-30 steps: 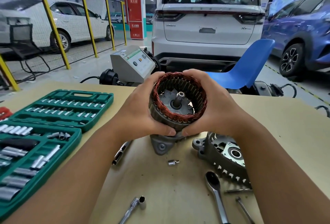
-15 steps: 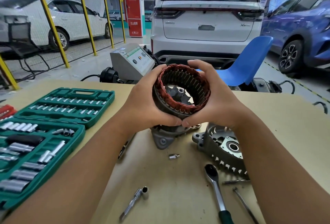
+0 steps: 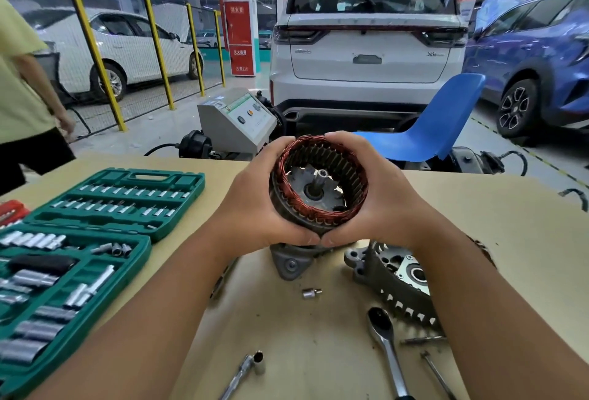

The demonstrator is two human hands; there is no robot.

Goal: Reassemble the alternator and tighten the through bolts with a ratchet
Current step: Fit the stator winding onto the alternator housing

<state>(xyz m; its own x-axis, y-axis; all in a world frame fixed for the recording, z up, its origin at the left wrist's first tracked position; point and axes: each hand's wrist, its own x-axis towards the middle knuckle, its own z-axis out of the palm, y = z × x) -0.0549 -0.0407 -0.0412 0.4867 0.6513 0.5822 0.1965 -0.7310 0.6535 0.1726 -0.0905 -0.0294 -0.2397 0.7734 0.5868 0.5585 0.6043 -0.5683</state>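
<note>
My left hand point(image 3: 255, 205) and right hand point(image 3: 379, 199) wrap the copper-wound stator point(image 3: 318, 186) from both sides, thumbs meeting below, holding it around the rotor shaft point(image 3: 320, 176) above the table point(image 3: 510, 224); the ratchet point(image 3: 385, 345) lies near my right forearm

A single head-worn, wide-angle view looks forward and down from the person's own position, close over the tan counter point(image 3: 510, 208), with both forearms reaching in from the bottom edge. Its upper half faces out across the workshop floor toward the parked white SUV point(image 3: 369, 49), well beyond the counter's far edge
</note>
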